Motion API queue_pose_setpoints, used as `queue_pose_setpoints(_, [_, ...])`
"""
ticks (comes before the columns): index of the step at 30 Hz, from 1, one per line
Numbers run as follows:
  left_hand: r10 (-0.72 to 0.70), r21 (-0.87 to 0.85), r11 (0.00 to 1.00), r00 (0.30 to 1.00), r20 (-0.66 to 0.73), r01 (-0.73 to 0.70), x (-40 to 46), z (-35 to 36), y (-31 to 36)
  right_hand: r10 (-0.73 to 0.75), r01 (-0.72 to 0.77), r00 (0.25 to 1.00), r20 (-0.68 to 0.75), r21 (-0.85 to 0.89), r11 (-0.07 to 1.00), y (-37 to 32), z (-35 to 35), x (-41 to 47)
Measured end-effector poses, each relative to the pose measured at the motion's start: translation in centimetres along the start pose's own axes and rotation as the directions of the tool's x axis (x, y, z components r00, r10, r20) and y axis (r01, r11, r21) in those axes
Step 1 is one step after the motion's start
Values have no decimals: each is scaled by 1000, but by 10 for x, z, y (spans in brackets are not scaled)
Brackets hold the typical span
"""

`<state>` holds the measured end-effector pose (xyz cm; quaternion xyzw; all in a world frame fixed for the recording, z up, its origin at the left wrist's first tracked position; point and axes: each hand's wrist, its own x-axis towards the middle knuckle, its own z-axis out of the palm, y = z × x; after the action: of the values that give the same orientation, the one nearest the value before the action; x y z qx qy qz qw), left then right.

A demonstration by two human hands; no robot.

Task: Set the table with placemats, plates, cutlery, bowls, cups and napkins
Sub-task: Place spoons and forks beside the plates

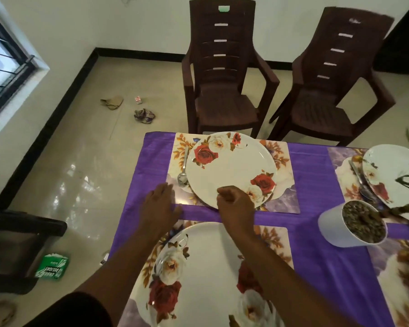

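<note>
Right hand point(234, 204) curled its fingers at the near rim of the far plate point(232, 168), seeming to pinch that edge, while the left hand point(159, 206) lay flat with straight fingers on the purple cloth of the surface point(314, 185), its tips at the near left corner of the far placemat point(283, 185). Closest to me sat the near plate point(198, 267), white with red and cream roses, on its own floral placemat point(276, 244). Beyond the hands the far plate carried the same rose pattern, centred on its mat, and a steel spoon point(183, 171) lay just beside its left rim. To the right a third plate point(392, 168) rested on a third placemat point(340, 182) with cutlery point(361, 182) along its left edge, blurred. I counted three full plates and three such mats, with a fourth setting cut off at the right edge. A white pot point(333, 227) of brown pebbles stood between the settings. Past the surface stood two brown chairs point(224, 90), and scraps of litter point(144, 115) lay on the floor.
</note>
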<state>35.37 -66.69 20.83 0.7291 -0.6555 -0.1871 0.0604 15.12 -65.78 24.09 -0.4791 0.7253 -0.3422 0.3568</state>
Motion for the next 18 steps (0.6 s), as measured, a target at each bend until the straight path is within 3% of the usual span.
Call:
queue_pose_setpoints(4, [43, -132, 990, 999, 17, -41, 27, -3, 24, -142, 104, 974, -178, -208, 973, 38, -55, 25])
queue_pose_setpoints(7, [64, -154, 986, 997, 49, -56, 44, 2, 35, -18, -37, 978, -209, -256, 966, 61, -89, 51])
queue_pose_setpoints(10, [95, -110, 991, 985, 144, -80, 59, 7, 37, 119, -167, 978, -170, -301, 939, 80, -112, 75])
queue_pose_setpoints(13, [135, -34, 991, 966, 220, -131, 63, 14, 37, 130, -157, 987, -100, -352, 923, 93, -121, 90])
queue_pose_setpoints(18, [135, -18, 991, 974, 181, -134, 58, 24, 32, 160, -176, 984, -80, -276, 945, 106, -119, 104])
